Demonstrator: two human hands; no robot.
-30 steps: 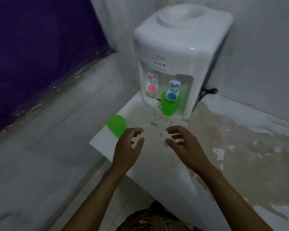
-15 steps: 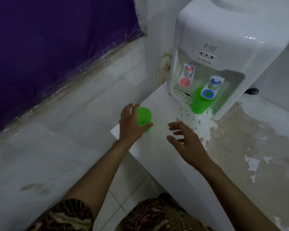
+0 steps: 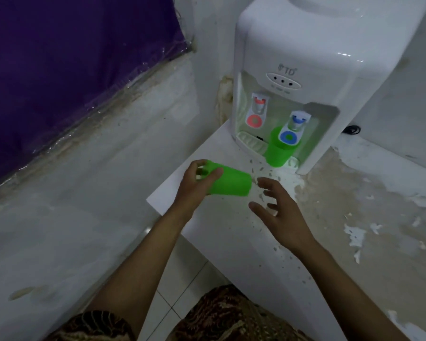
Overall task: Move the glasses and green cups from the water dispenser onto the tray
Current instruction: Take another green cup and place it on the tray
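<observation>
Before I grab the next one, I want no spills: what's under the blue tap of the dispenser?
An upright green cup stands on the drip tray under the blue tap. The tap hides its mouth, so whether it holds water cannot be seen.

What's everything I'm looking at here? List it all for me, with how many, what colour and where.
green cups: 2, bright green; held cup lies sideways in the left hand above the ledge, standing cup sits upright under the blue tap.
water dispenser: 1, white, at the back of the ledge against the wall.
taps: 2, red tap on the left, blue tap on the right.
ledge: 1, white with brownish stains, beneath the dispenser.
cord: 1, black, beside the dispenser's right side.
curtain: 1, purple, upper left.
floor tiles: white, below the ledge.
patterned clothing: brown, bottom edge.
left hand: 1, gripping the sideways cup.
right hand: 1, open, empty, fingers spread beside that cup.
</observation>
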